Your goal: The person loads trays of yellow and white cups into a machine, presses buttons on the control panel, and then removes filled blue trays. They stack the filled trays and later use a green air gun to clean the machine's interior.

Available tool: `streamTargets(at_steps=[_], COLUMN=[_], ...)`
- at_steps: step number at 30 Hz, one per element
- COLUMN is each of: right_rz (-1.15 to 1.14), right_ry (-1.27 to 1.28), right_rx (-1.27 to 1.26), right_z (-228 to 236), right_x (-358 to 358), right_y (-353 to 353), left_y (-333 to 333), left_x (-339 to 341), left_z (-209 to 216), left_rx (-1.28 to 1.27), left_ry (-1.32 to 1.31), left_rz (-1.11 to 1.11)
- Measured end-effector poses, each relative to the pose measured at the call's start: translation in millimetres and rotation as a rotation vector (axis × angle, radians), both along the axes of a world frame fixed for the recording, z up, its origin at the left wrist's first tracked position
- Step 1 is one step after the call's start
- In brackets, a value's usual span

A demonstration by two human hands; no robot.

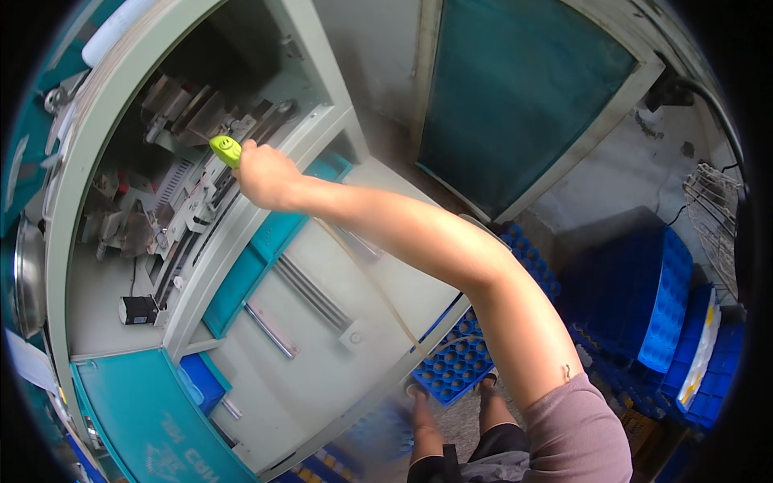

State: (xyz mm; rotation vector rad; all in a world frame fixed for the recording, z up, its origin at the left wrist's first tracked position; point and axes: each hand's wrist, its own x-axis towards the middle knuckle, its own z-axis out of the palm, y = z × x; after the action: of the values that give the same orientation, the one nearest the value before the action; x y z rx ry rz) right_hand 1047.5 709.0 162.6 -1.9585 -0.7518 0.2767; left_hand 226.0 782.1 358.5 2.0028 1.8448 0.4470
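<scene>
My right hand (268,175) reaches from the right into the open front of a machine cabinet. Its fingers are wrapped round a lime-green air blow gun (226,150), whose rounded end sticks out past the thumb. A thin pale hose (366,278) runs from below the hand down across the white bench. Ahead of the gun are the machine's metal fixtures (209,121) and a long slide rail (193,229), with a gap between them and the hand. My left hand is out of the picture.
The cabinet's pale frame (338,97) surrounds the opening. Steel rods (314,294) and a teal ledge (241,282) lie along the white bench (322,378). Blue trays with round pockets (455,366) stand by my legs; stacked blue crates (628,290) fill the right. A teal panel (523,97) stands behind.
</scene>
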Motion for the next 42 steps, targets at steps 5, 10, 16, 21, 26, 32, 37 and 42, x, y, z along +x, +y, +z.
streamTargets(at_steps=[5, 10, 16, 21, 26, 32, 37, 42], right_rz=[0.024, 0.039, 0.020, 0.059, -0.007, -0.204, -0.318, -0.260], right_ry=[0.114, 0.200, 0.201, 0.005, -0.186, -0.520, -0.556, -0.634], right_rx=[0.065, 0.038, -0.032, -0.040, -0.124, -0.253, -0.315, -0.456], right_z=[-23, -30, -15, 13, 44, 46, 30, 45], right_x=[8, 8, 6, -5, -16, 6, 47, 57], right_y=[-44, -83, -89, -39, 46, 129, 138, 135], left_y=[-46, -82, -120, -152, -155, -105, -94, -86], left_x=[35, 55, 43, 4, -41, -110, -157, -198], left_z=[19, 26, 27, 5, -24, -48, -109, -137], left_rx=[0.037, 0.061, 0.070, 0.019, -0.049, -0.091, -0.192, -0.201], left_ry=[0.033, 0.044, 0.022, -0.012, -0.055, -0.039, -0.087, -0.113], left_rz=[0.018, 0.049, 0.141, 0.280, 0.374, 0.321, 0.303, 0.261])
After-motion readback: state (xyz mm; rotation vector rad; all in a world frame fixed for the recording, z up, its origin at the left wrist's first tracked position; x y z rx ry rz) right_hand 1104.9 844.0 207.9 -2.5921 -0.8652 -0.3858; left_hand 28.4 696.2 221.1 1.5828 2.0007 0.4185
